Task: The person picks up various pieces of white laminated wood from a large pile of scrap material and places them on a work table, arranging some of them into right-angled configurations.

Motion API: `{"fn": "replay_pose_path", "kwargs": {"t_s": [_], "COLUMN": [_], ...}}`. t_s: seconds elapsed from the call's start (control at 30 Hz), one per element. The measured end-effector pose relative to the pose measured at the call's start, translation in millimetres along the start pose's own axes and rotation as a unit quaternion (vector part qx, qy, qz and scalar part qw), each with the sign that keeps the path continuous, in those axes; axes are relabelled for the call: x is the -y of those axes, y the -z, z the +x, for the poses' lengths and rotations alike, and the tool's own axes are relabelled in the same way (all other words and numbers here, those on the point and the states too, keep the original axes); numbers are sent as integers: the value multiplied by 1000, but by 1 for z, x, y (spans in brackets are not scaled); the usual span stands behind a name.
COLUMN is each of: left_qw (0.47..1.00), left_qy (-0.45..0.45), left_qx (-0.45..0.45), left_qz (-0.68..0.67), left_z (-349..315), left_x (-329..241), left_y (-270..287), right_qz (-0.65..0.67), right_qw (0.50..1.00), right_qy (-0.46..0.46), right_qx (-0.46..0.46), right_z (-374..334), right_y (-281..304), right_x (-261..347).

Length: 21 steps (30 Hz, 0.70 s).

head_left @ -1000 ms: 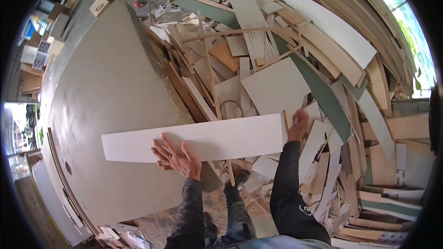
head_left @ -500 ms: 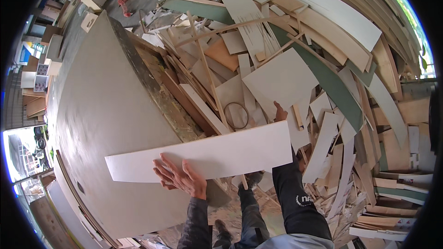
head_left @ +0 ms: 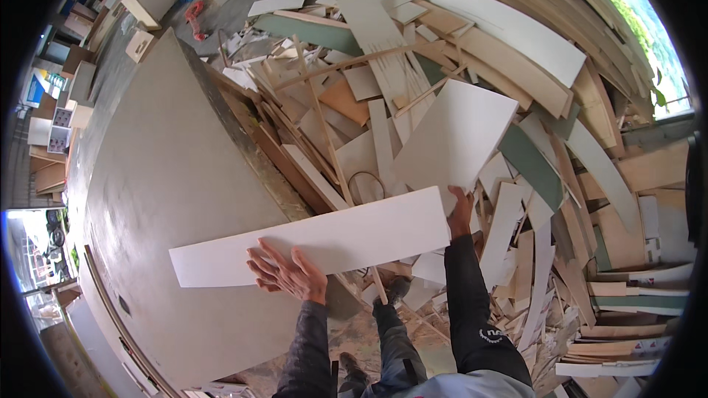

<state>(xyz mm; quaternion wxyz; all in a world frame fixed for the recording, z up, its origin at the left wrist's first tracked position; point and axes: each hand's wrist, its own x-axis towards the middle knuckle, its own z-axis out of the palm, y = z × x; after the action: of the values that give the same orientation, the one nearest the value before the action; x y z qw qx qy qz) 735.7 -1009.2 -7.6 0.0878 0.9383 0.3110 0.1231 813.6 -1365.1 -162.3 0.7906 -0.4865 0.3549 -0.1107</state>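
Head view: we see our left hand (head_left: 287, 271) spread open, palm down on the long white board (head_left: 354, 236), which lies aslant with its left part over the grey table (head_left: 169, 177) and its right end out over the scrap pile (head_left: 346, 103). Just past that end, our right hand (head_left: 460, 210) is at the lower corner of the square panel (head_left: 457, 133), its fingers partly hidden, so we cannot tell how far it is closed or whether it grips the panel.
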Motion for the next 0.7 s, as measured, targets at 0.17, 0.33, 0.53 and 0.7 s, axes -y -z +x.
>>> {"fn": "replay_pose_path", "kwargs": {"t_s": [0.17,0.33,0.53,0.7], "left_qw": [999,993,958,886], "left_qy": [-9,-1,-138,-349], "left_qx": [-24,23,238,302], "left_qz": [25,114,81,52], "left_z": [-1,2,52,91], "left_x": [7,2,36,81], "left_y": [-6,3,66,86], "right_qz": [20,31,15,18], "right_qw": [996,987,981,981], "right_qy": [62,134,168,171], "right_qx": [-67,-84,-91,-91], "right_z": [-60,-126,-255,-350], "right_y": [74,139,159,178], "right_x": [80,180,278,287]}}
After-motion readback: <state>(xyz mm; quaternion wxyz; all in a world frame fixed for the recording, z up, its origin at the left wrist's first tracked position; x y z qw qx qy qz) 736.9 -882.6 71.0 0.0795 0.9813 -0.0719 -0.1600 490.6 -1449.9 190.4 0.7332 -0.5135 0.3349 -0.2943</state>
